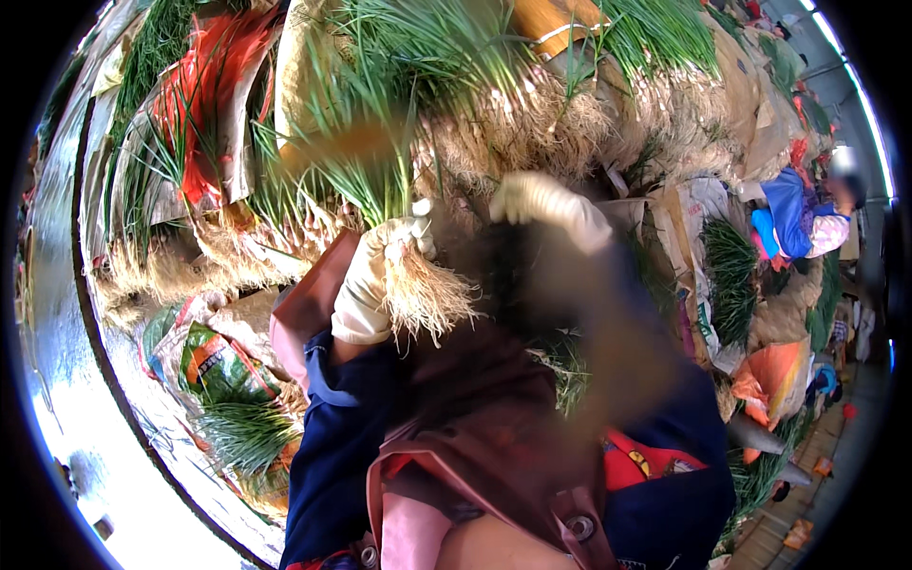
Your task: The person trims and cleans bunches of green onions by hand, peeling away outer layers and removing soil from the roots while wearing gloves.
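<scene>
My left hand (372, 271), in a whitish glove, is closed round a bunch of green onions (424, 296). Pale stringy roots spill from beside the fist, and the green leaves stretch up and away from me. To the right of the bunch and apart from it, my gloved right hand (546, 201) is raised with the fingers bent. Blur and the angle keep me from seeing whether those fingers hold anything. Beyond both hands lies a thick row of green onions (532, 119), roots toward me. More onions (294, 214) lie just left of my left hand.
Red mesh (201, 104) lies over sacking at the far left. Another onion pile (249, 435) and a green printed bag (214, 366) are at my left side. A person in blue and pink (798, 223) is at the right, near dark green bunches (730, 275) and an orange sack (771, 380).
</scene>
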`<state>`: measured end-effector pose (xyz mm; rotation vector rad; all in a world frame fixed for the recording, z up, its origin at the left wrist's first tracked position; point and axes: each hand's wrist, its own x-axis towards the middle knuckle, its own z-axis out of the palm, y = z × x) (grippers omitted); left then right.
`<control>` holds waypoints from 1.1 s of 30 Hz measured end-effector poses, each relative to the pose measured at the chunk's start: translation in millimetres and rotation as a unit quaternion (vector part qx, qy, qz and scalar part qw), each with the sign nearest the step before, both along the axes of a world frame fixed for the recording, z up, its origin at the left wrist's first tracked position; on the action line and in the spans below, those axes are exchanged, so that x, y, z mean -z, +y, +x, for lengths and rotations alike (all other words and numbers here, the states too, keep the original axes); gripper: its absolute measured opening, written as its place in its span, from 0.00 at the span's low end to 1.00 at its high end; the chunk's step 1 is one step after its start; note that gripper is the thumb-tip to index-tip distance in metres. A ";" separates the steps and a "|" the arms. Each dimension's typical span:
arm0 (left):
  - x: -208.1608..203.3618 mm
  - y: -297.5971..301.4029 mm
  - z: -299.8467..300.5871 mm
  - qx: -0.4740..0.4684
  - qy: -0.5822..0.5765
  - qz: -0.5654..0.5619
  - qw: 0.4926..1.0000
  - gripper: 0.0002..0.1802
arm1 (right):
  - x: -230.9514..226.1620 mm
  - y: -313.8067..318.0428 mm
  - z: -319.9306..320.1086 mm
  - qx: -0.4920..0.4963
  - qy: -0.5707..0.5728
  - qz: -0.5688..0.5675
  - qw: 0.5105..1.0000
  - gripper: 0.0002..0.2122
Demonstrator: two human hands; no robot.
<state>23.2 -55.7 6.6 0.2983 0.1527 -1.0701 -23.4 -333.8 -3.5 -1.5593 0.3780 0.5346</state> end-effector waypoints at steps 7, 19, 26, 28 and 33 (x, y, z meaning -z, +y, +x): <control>3.0 -23.8 1.1 0.016 -0.032 0.089 0.995 0.16 | 5.3 -101.5 2.5 0.251 0.043 -0.308 0.917 0.23; -2.0 -40.5 -9.0 0.064 -0.162 0.140 0.975 0.21 | -26.2 48.7 -17.7 0.230 -0.204 0.080 0.948 0.01; -17.5 -45.7 -10.2 0.037 -0.132 0.204 0.969 0.11 | -29.4 89.0 -11.6 0.171 -0.371 -0.364 0.837 0.05; -17.0 -42.0 -6.9 0.033 -0.062 0.162 0.984 0.11 | -17.9 96.1 -12.1 0.197 -0.356 -0.359 0.840 0.05; -3.6 -43.0 -6.9 -0.014 -0.047 0.028 0.998 0.12 | -5.3 109.5 -14.4 0.306 -0.290 0.038 0.906 0.06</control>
